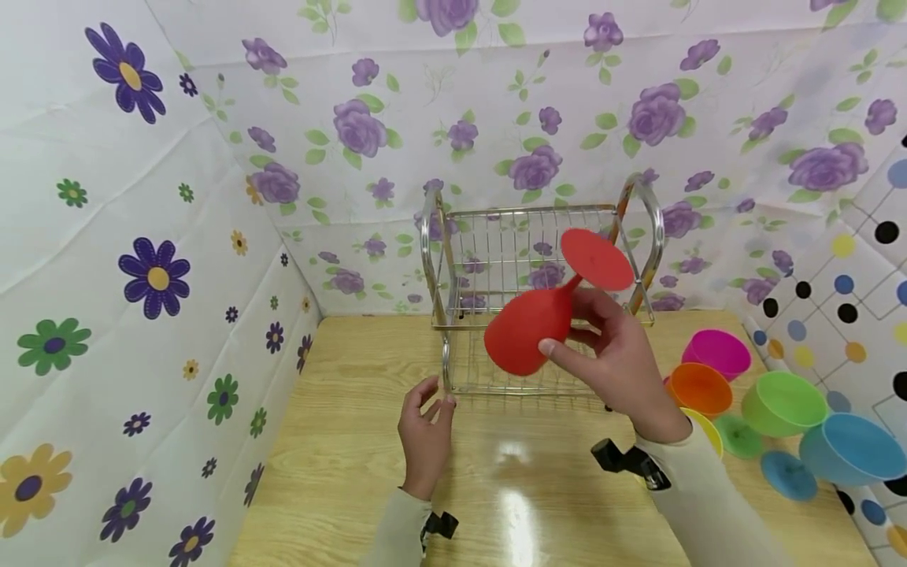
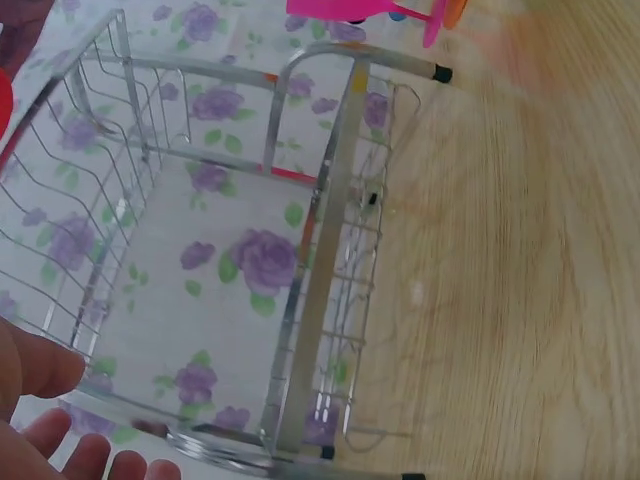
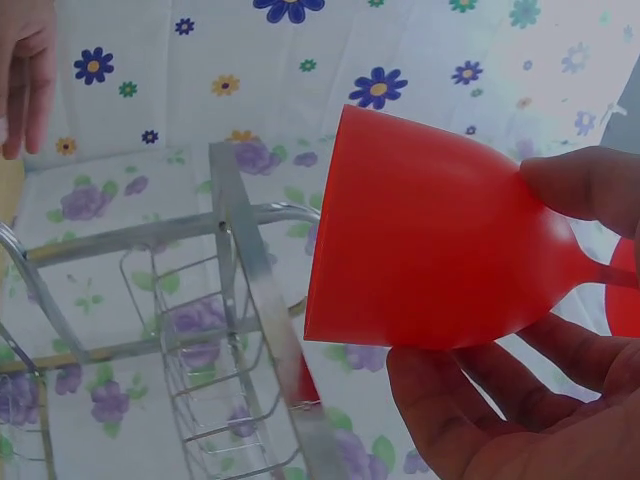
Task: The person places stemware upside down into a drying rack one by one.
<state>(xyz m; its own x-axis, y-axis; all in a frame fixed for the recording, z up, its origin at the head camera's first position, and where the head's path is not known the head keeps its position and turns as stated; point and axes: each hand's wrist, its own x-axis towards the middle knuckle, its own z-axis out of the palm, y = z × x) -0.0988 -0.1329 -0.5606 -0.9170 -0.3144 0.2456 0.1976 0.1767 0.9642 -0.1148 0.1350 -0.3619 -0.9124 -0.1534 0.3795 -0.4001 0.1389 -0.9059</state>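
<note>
My right hand point(image 1: 615, 358) holds a red plastic goblet point(image 1: 527, 331) by its bowl, thumb on one side and fingers on the other. The goblet is tipped over, its bowl pointing down to the left and its round foot up to the right. In the right wrist view the bowl point(image 3: 430, 235) fills the middle. Behind and below it stands a two-tier metal dish rack point(image 1: 524, 391). My left hand point(image 1: 425, 433) is at the rack's front left corner, fingers loosely bent, fingertips right by the post and nothing in its grasp.
On the right of the wooden table point(image 1: 354, 472) are several more goblets: magenta point(image 1: 717, 354), orange point(image 1: 700, 389), yellow point(image 1: 705, 431), green point(image 1: 782, 405) and blue point(image 1: 853, 450). Flowered cloth walls point(image 1: 425, 94) close off the back and left, a dotted one the right.
</note>
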